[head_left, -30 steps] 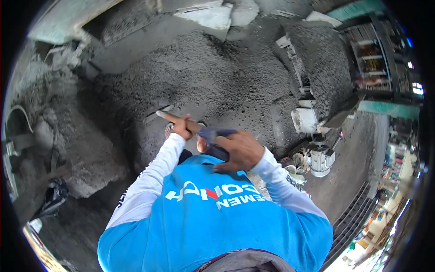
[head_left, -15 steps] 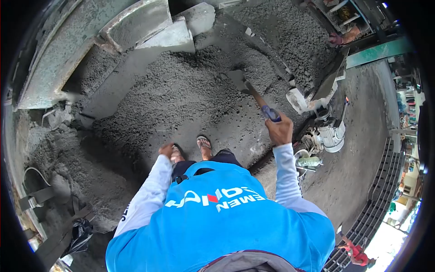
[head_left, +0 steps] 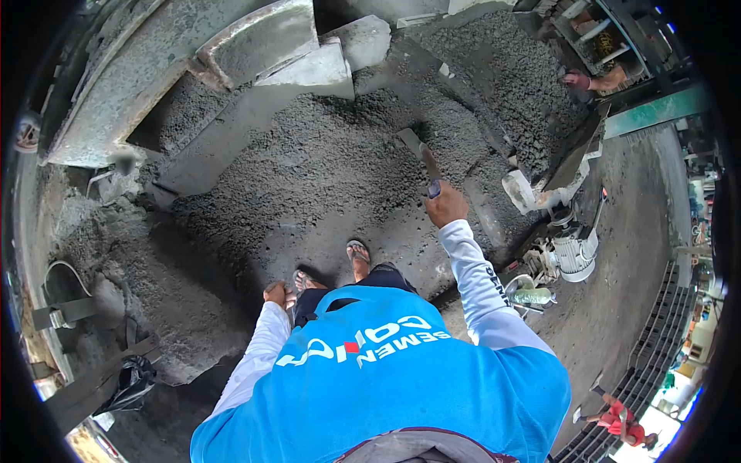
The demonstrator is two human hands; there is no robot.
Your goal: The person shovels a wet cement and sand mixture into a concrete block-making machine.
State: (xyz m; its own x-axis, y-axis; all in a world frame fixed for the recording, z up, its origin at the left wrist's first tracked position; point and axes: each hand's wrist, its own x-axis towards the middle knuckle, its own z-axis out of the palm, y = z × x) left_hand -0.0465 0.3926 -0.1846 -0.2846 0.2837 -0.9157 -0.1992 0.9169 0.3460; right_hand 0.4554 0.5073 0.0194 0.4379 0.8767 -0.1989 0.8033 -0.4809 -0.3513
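Observation:
My right hand (head_left: 446,204) is closed round the blue grip of a flat-bladed tool (head_left: 429,162) with a short-looking wooden handle. The tool's grey metal blade points up and left, over the wet grey mortar heap (head_left: 324,154). It looks touching the mix, but its edge is hard to make out. My left hand (head_left: 275,292) hangs low beside my sandalled feet (head_left: 357,258), its fingers curled. Nothing shows in it.
Concrete slabs (head_left: 312,69) and a curved metal piece (head_left: 262,42) border the mix at the back. An electric motor (head_left: 575,256) stands at right, near a green bottle (head_left: 532,296). Another person's gloved hand (head_left: 577,79) shows at upper right; a person in red (head_left: 624,423) is lower right.
My right hand has moved forward and left with the tool, which now points more straight ahead. My left hand has shifted slightly left and down. The whole view has shifted a little.

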